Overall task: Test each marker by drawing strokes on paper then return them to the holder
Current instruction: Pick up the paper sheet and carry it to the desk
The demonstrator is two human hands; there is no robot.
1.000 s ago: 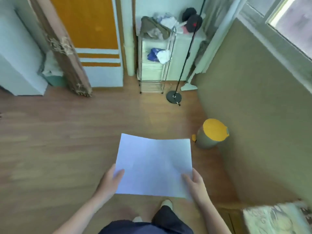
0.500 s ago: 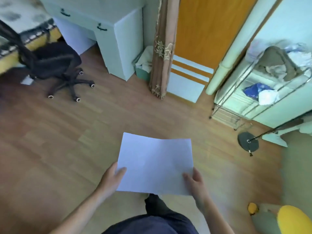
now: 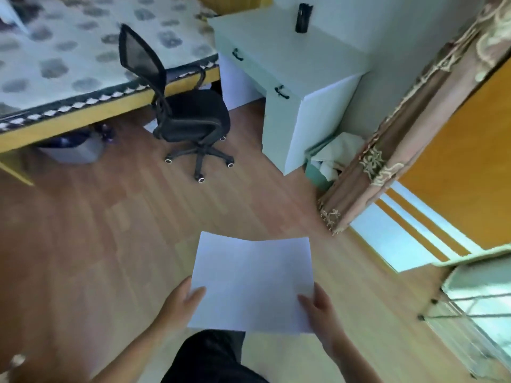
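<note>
A blank white sheet of paper hangs level in front of me above the wooden floor. My left hand pinches its near left edge with the thumb on top. My right hand pinches the near right edge the same way. A dark cylindrical holder stands on the pale green desk far ahead. No marker can be made out at this distance.
A black mesh office chair on wheels stands before the desk. A bed with a patterned cover fills the upper left. A curtain, an orange door and a wire rack line the right side.
The view has swung left across the room: the bin and wire rack slid away to the right, and the chair, bed and desk came into view. Both hands keep the same hold on the paper.
</note>
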